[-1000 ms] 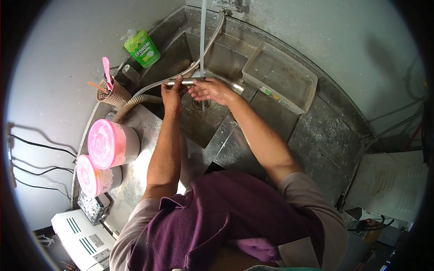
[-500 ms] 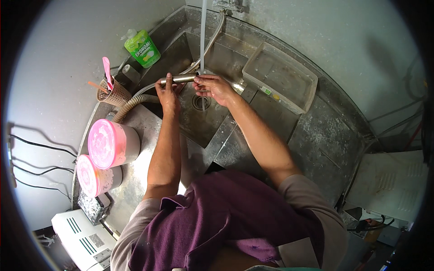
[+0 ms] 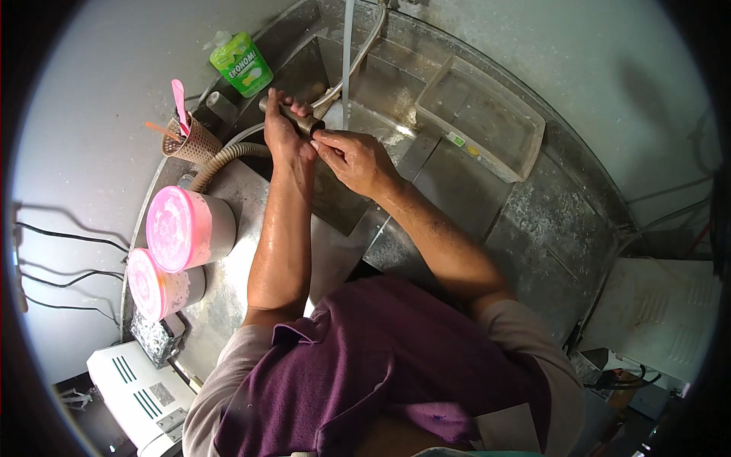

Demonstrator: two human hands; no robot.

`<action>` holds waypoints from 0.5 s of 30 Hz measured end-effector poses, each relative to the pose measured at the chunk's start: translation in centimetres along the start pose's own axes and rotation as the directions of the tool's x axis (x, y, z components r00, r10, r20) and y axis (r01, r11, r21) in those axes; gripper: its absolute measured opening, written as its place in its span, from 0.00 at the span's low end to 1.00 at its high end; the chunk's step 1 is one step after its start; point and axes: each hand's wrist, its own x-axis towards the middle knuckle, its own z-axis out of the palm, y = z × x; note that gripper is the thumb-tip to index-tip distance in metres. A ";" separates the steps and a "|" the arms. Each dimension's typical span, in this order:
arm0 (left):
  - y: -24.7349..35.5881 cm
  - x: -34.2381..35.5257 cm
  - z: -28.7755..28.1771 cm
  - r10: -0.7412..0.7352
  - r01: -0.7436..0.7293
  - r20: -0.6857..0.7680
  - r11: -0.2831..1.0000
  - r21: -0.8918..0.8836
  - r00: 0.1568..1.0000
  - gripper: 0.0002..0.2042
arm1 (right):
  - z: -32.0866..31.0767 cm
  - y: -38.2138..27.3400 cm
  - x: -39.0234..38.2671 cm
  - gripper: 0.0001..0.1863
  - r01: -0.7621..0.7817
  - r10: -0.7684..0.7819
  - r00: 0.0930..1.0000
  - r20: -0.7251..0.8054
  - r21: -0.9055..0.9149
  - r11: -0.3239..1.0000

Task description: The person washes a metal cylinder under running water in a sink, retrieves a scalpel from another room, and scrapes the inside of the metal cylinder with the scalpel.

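Over the metal sink (image 3: 341,199) my left hand (image 3: 287,141) cradles a short metal tube (image 3: 299,119), its palm turned up and fingers curled round it. The tube tilts, its dark open end toward the right. At that end, the bunched fingers of my right hand (image 3: 364,164) touch the rim; whether a fingertip is inside cannot be made out. Both hands and forearms look wet. Just beyond the hands a whitish vertical pipe or water stream (image 3: 348,72) comes down into the sink. My hands hide much of the basin.
A clear plastic tray (image 3: 487,114) lies right of the sink. At the left stand a green soap pouch (image 3: 242,65), a woven cup (image 3: 194,145) with pink utensils, a ribbed hose (image 3: 221,161) and two pink-lidded tubs (image 3: 171,228). A white machine (image 3: 141,392) sits lower left.
The tube has turned from nearly level to a slant, its open end nearer me. My left palm has rolled upward under it, and my right fingers have moved to its near end.
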 end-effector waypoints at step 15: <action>4.0 -2.7 2.6 -0.307 0.471 0.373 0.714 -0.518 0.876 0.12 | -4.7 -6.8 0.7 0.10 0.263 -0.263 0.965 0.007 -0.054 0.963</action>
